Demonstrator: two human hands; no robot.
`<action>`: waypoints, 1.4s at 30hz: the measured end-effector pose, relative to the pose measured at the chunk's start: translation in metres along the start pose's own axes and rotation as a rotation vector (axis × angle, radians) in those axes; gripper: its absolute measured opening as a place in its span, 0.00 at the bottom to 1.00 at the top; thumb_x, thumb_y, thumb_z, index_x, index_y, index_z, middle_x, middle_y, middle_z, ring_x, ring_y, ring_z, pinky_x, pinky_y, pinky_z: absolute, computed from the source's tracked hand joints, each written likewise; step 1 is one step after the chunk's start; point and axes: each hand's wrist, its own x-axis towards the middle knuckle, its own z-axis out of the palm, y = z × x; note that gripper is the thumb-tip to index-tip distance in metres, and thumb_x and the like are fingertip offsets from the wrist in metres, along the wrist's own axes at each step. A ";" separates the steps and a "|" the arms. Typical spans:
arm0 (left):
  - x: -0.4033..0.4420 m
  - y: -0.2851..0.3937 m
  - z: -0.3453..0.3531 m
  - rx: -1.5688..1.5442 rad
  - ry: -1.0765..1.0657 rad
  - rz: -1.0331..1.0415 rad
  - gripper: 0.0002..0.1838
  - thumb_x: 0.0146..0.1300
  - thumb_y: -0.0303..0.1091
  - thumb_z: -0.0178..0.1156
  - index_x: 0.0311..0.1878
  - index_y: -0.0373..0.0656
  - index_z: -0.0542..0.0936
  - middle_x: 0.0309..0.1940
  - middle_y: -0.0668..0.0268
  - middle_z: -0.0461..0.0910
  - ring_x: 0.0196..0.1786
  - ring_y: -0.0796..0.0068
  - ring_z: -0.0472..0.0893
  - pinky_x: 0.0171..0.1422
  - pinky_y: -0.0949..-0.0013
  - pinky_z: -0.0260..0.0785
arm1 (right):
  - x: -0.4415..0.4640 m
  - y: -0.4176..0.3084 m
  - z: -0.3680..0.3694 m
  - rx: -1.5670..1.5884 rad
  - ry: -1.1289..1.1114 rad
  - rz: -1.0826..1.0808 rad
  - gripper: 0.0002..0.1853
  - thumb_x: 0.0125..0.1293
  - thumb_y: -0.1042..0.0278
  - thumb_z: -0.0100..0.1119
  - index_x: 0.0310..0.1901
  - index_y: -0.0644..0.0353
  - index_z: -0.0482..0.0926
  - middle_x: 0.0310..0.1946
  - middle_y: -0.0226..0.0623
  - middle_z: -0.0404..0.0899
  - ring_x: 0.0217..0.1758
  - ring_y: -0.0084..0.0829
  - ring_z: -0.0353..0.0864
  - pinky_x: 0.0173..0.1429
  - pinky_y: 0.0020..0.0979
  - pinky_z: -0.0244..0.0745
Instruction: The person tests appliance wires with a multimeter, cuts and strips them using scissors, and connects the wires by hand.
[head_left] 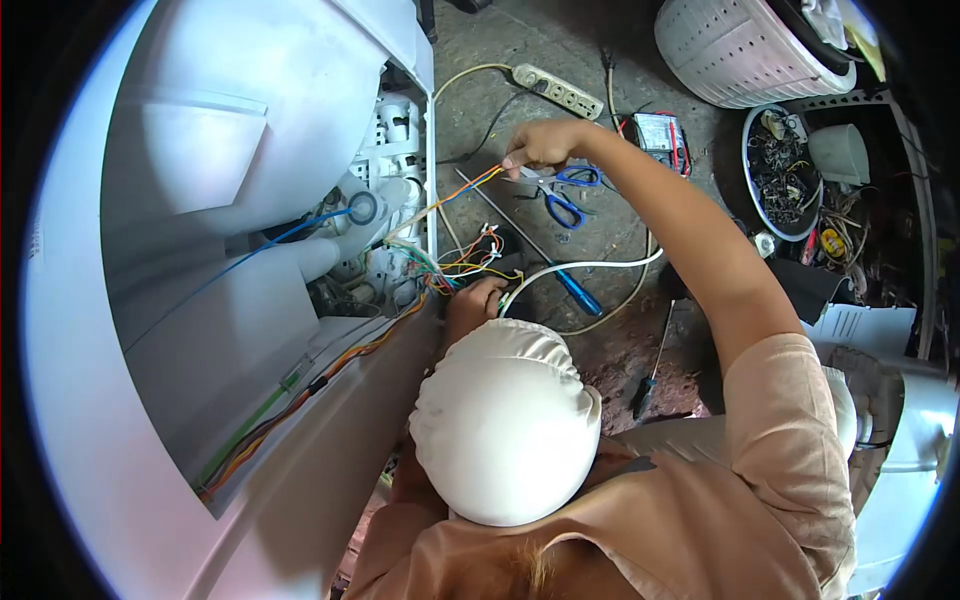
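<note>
My right hand [545,145] reaches out over the floor, closed in a pinch on the ends of orange and yellow wires [470,188]. These wires stretch from the open side of a white appliance [400,330]. Just below that hand is a pair of scissors with blue handles [565,212]; whether they touch it I cannot tell. My left hand [482,297], partly hidden behind a white cap [505,425], is closed at the coloured wire bundle [440,278] by the appliance's edge. Loose orange wires with white connectors [490,240] lie just above it.
A long screwdriver with a blue handle [577,293] lies on the floor, with a smaller screwdriver [645,395] nearer. Farther off are a power strip [557,90], a multimeter [660,138], a white basket [745,55] and a basin of small parts [782,170]. A white cable [600,265] crosses the floor.
</note>
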 end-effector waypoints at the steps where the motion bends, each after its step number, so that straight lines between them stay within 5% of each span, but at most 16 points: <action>1: 0.001 0.003 0.001 -0.012 0.043 0.015 0.08 0.57 0.28 0.52 0.38 0.42 0.79 0.36 0.57 0.81 0.39 0.56 0.80 0.44 0.59 0.72 | -0.002 0.004 0.004 -0.057 0.053 -0.062 0.16 0.67 0.55 0.51 0.31 0.58 0.80 0.13 0.24 0.63 0.16 0.20 0.60 0.21 0.29 0.58; 5: 0.001 -0.004 -0.010 0.215 0.157 0.501 0.07 0.53 0.26 0.55 0.35 0.45 0.79 0.33 0.61 0.79 0.39 0.59 0.77 0.46 0.59 0.68 | 0.001 0.016 0.001 -0.124 0.100 -0.108 0.15 0.67 0.57 0.51 0.30 0.58 0.79 0.14 0.27 0.68 0.19 0.21 0.66 0.24 0.29 0.58; 9: -0.031 -0.024 -0.001 0.180 0.350 0.170 0.12 0.48 0.27 0.61 0.38 0.45 0.76 0.33 0.61 0.75 0.40 0.59 0.74 0.49 0.61 0.65 | 0.003 0.025 -0.008 -0.075 0.063 -0.130 0.17 0.67 0.55 0.49 0.31 0.60 0.79 0.16 0.31 0.72 0.21 0.26 0.70 0.28 0.33 0.65; 12: -0.050 -0.036 0.024 -0.050 0.446 -0.401 0.14 0.52 0.27 0.62 0.43 0.43 0.74 0.40 0.58 0.74 0.43 0.59 0.74 0.52 0.61 0.64 | -0.003 0.021 -0.008 -0.153 0.130 -0.147 0.16 0.67 0.57 0.49 0.29 0.60 0.77 0.16 0.32 0.72 0.23 0.25 0.71 0.32 0.32 0.65; 15: -0.034 -0.030 0.020 0.012 0.468 -0.313 0.19 0.57 0.28 0.61 0.52 0.40 0.69 0.46 0.55 0.73 0.46 0.62 0.73 0.55 0.61 0.63 | -0.004 0.022 -0.008 -0.166 0.154 -0.184 0.15 0.66 0.59 0.49 0.29 0.61 0.77 0.18 0.34 0.74 0.25 0.27 0.73 0.34 0.33 0.67; 18: 0.006 -0.013 0.014 -0.924 0.282 -0.384 0.26 0.59 0.30 0.59 0.60 0.38 0.65 0.52 0.56 0.72 0.52 0.64 0.73 0.59 0.63 0.62 | -0.007 0.023 -0.008 -0.212 0.230 -0.199 0.15 0.65 0.57 0.49 0.32 0.59 0.79 0.22 0.37 0.78 0.28 0.32 0.78 0.37 0.35 0.70; 22: 0.057 0.065 -0.006 -1.189 -0.104 -0.142 0.27 0.66 0.29 0.50 0.68 0.37 0.59 0.60 0.56 0.69 0.64 0.67 0.67 0.68 0.66 0.54 | -0.001 0.023 0.005 -0.557 0.612 -0.099 0.15 0.64 0.52 0.50 0.37 0.52 0.82 0.30 0.38 0.82 0.36 0.40 0.81 0.42 0.39 0.73; 24: 0.074 0.073 -0.007 -0.970 -0.343 0.058 0.26 0.67 0.29 0.50 0.68 0.37 0.59 0.58 0.55 0.71 0.61 0.67 0.70 0.66 0.66 0.58 | 0.000 0.016 0.003 -0.560 0.617 -0.014 0.16 0.63 0.49 0.51 0.39 0.49 0.82 0.33 0.37 0.83 0.41 0.42 0.81 0.44 0.41 0.74; 29: 0.054 0.051 -0.001 -0.535 -0.399 -0.131 0.14 0.64 0.28 0.54 0.52 0.36 0.76 0.47 0.61 0.77 0.47 0.73 0.76 0.54 0.70 0.67 | 0.010 0.009 -0.003 -0.594 0.599 0.073 0.16 0.63 0.49 0.53 0.44 0.46 0.82 0.42 0.39 0.82 0.46 0.42 0.80 0.50 0.42 0.74; 32: 0.043 0.054 -0.006 -0.781 -0.257 -0.094 0.15 0.62 0.28 0.57 0.52 0.37 0.76 0.46 0.63 0.77 0.44 0.75 0.77 0.52 0.71 0.68 | 0.021 0.013 -0.008 -0.571 0.581 0.051 0.14 0.62 0.51 0.54 0.43 0.45 0.83 0.42 0.37 0.82 0.48 0.40 0.80 0.50 0.40 0.74; 33: 0.044 0.057 -0.011 -0.749 -0.216 -0.133 0.19 0.58 0.27 0.59 0.54 0.39 0.75 0.49 0.60 0.76 0.50 0.68 0.76 0.56 0.67 0.66 | 0.023 0.014 -0.010 -0.555 0.559 0.052 0.13 0.61 0.52 0.55 0.43 0.45 0.83 0.42 0.37 0.82 0.49 0.40 0.79 0.50 0.40 0.74; 36: 0.067 0.065 -0.025 0.104 0.039 0.317 0.23 0.54 0.28 0.62 0.55 0.39 0.73 0.54 0.56 0.72 0.55 0.56 0.74 0.65 0.58 0.58 | 0.021 0.012 -0.014 -0.503 0.515 0.062 0.12 0.60 0.54 0.56 0.43 0.44 0.83 0.43 0.36 0.81 0.50 0.39 0.79 0.51 0.40 0.74; 37: 0.066 0.072 -0.024 0.447 0.123 0.241 0.27 0.48 0.34 0.65 0.54 0.43 0.74 0.56 0.54 0.69 0.61 0.53 0.67 0.63 0.56 0.60 | 0.018 0.011 -0.015 -0.486 0.505 0.070 0.12 0.59 0.55 0.56 0.43 0.44 0.83 0.43 0.36 0.81 0.50 0.38 0.79 0.51 0.40 0.73; 40: 0.048 0.019 -0.004 0.581 0.156 0.081 0.24 0.49 0.38 0.64 0.52 0.45 0.75 0.49 0.53 0.74 0.54 0.53 0.73 0.59 0.56 0.62 | 0.016 0.015 -0.016 -0.574 0.532 0.035 0.10 0.60 0.57 0.54 0.37 0.46 0.83 0.37 0.34 0.82 0.45 0.37 0.80 0.48 0.39 0.73; 42: 0.037 0.016 -0.012 0.457 -0.058 0.115 0.23 0.51 0.38 0.62 0.52 0.44 0.75 0.42 0.52 0.77 0.48 0.51 0.76 0.55 0.56 0.64 | 0.010 0.012 -0.021 -0.564 0.513 0.041 0.09 0.60 0.58 0.53 0.37 0.44 0.83 0.39 0.34 0.82 0.46 0.38 0.80 0.48 0.39 0.73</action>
